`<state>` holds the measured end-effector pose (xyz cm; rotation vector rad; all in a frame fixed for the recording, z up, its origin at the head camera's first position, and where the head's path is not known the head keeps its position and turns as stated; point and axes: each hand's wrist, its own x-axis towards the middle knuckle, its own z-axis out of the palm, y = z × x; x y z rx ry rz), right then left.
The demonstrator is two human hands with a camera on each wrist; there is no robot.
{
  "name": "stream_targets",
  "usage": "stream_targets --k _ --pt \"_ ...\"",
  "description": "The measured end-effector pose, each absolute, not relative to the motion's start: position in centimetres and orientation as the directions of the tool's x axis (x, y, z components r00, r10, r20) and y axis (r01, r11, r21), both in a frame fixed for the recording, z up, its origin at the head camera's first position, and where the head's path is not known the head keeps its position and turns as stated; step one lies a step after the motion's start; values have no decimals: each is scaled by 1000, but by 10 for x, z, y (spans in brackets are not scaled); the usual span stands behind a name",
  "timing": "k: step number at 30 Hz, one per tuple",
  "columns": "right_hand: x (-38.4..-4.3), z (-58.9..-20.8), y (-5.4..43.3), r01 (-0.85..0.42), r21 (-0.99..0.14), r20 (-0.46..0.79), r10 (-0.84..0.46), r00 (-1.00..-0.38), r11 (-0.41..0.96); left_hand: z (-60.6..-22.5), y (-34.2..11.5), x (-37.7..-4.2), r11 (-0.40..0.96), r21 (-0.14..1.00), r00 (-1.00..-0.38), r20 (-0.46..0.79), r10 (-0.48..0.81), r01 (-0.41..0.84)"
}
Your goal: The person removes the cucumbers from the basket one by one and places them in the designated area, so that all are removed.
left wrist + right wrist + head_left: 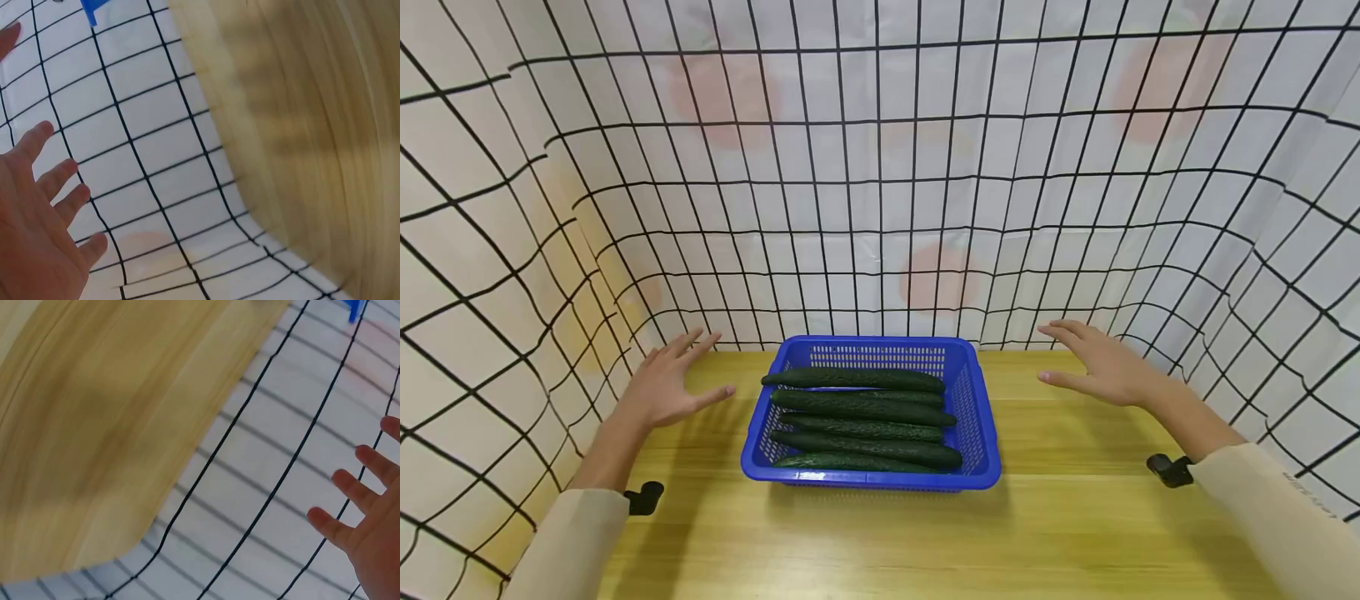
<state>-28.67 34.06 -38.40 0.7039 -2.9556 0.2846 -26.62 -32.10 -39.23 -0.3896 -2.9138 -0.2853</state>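
Observation:
A blue plastic basket (pixel 865 477) sits in the middle of the wooden table, holding several long dark green cucumbers (pixel 865 407) laid side by side. To the left of the basket, my left hand (pixel 662 385) is raised with its fingers spread and nothing in it. My right hand (pixel 1105 367) hangs off the basket's right side, thumb apart from straight fingers, also holding nothing. Both wrist views show relaxed, spread fingers: the left hand (pixel 44 219) at the lower left and the right hand (pixel 375 512) at the right. Only a small blue corner of the basket shows at the top of each.
Black netting (pixel 880 208) over white printed cloth encloses the table's back and both sides. Light wooden tabletop (pixel 880 542) extends in front of the basket and to either side. A small black device (pixel 1169 471) sits at the right cuff, another (pixel 645 498) at the left.

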Motion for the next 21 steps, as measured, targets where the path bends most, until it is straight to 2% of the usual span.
stream_targets --k 11,21 --pt "-297 -391 274 -503 -307 141 -484 -864 808 -409 -293 -263 828 469 -949 214 231 307" --pt "-302 -387 213 -557 -372 135 -551 -824 742 -430 -275 -269 690 616 -926 257 279 379"
